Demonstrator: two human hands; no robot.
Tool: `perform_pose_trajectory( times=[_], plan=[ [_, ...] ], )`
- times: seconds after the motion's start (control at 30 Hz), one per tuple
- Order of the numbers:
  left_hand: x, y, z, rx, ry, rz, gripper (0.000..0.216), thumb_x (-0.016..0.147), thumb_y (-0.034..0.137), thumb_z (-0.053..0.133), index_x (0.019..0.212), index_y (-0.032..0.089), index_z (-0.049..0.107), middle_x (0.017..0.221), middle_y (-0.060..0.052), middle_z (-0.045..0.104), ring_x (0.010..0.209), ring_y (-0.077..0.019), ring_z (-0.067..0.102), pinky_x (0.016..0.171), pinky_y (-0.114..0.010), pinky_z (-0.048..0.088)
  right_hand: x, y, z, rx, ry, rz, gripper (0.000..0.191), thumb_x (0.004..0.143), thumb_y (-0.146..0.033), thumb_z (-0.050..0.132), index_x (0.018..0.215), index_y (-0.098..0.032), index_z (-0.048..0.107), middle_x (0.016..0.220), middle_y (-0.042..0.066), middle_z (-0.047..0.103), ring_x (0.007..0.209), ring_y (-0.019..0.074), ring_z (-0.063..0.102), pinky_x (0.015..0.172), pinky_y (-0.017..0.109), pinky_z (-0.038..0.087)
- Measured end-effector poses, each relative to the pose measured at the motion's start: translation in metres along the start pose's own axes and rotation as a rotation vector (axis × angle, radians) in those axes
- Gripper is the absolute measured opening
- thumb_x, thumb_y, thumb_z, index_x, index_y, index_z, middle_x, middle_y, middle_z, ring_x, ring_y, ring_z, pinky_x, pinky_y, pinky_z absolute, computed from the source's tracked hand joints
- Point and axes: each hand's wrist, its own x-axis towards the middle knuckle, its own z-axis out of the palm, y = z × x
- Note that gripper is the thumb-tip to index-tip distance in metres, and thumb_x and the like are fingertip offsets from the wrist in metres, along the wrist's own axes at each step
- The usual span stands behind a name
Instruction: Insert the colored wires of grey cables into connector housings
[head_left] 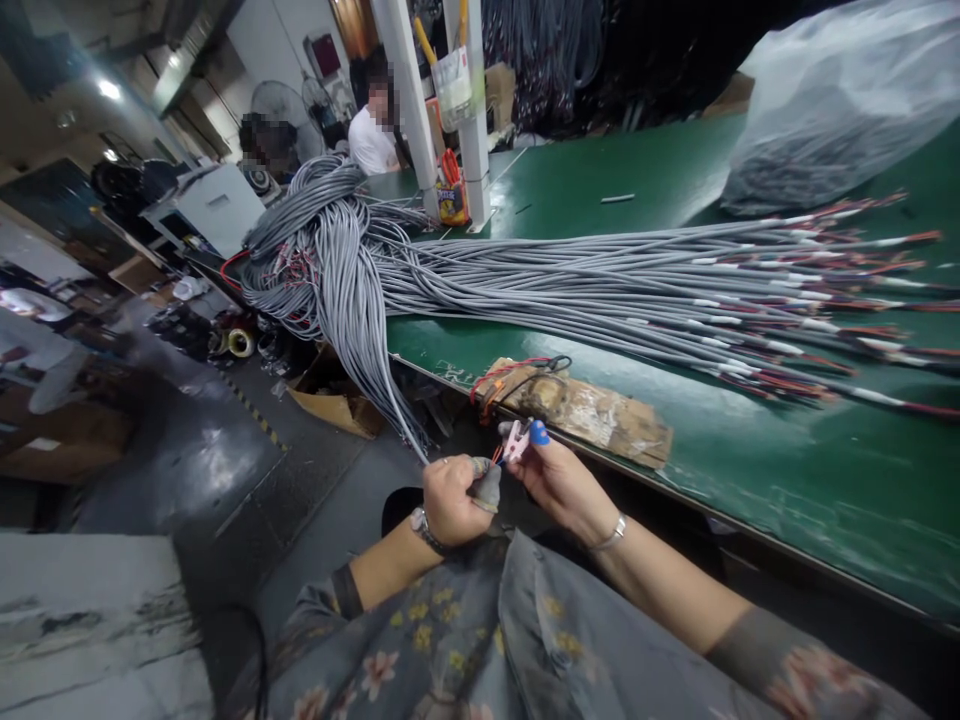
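My left hand (452, 500) is closed around the end of a grey cable (409, 425), low in front of my body. A greyish cover sits on its thumb. Thin red and dark wires (497, 455) stick out of the cable end toward my right hand (559, 485). That hand pinches a small pale pink clip-like piece (516, 441) at the wires; its exact kind is unclear. A blue cover wraps my right thumb. The held cable runs up into a large bundle of grey cables (349, 270) hanging over the table edge.
Many grey cables with stripped ends (795, 330) lie along the green table (750, 500). A worn wooden board (600, 415) with red and black leads rests at its edge. A plastic bag (840, 110), a white post (469, 130), a cardboard box (337, 400) and a seated person (369, 140) are around.
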Motion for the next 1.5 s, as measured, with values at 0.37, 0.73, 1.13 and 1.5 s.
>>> perform_pose_trajectory(
  times=[0.37,0.73,1.13,1.5],
  plan=[
    [-0.015,-0.003,-0.005,-0.047,-0.018,-0.078,0.019,0.079,0.028,0.057,0.063,0.021,0.066,0.055,-0.005,0.063,0.052,-0.0171,0.059,0.056,-0.027,0.045,-0.002,0.002,-0.014,0.091,-0.023,0.137,0.047,0.062,-0.067,0.072,0.072,-0.022,0.071,0.068,0.003,0.067,0.061,0.0146,0.059,0.055,0.025,0.05],
    [-0.029,-0.02,-0.01,0.027,-0.204,-0.19,0.018,0.083,0.03,0.054,0.076,0.021,0.068,0.067,-0.007,0.069,0.064,-0.0189,0.064,0.065,-0.03,0.049,-0.019,-0.01,-0.031,-0.111,-0.005,0.086,0.041,0.059,-0.057,0.08,0.07,-0.019,0.07,0.067,0.003,0.065,0.056,0.0129,0.053,0.052,0.026,0.045],
    [0.036,-0.036,-0.039,0.0,-0.344,-0.054,0.015,0.083,0.022,0.054,0.082,0.02,0.069,0.089,-0.005,0.073,0.081,-0.0164,0.068,0.075,-0.026,0.051,-0.013,-0.136,-0.053,-0.543,0.047,-0.193,0.046,0.052,-0.061,0.081,0.056,-0.02,0.062,0.045,-0.003,0.042,0.044,0.0092,0.033,0.042,0.025,0.029],
    [0.199,-0.045,0.022,0.613,-0.423,0.245,0.056,0.071,0.018,0.063,0.126,0.011,0.055,0.14,-0.017,0.05,0.129,-0.0297,0.044,0.105,-0.041,0.036,0.018,-0.121,-0.073,-0.426,0.099,-0.222,0.036,0.055,-0.051,0.079,0.062,-0.019,0.064,0.047,-0.004,0.044,0.038,0.007,0.03,0.035,0.022,0.024]
  ],
)
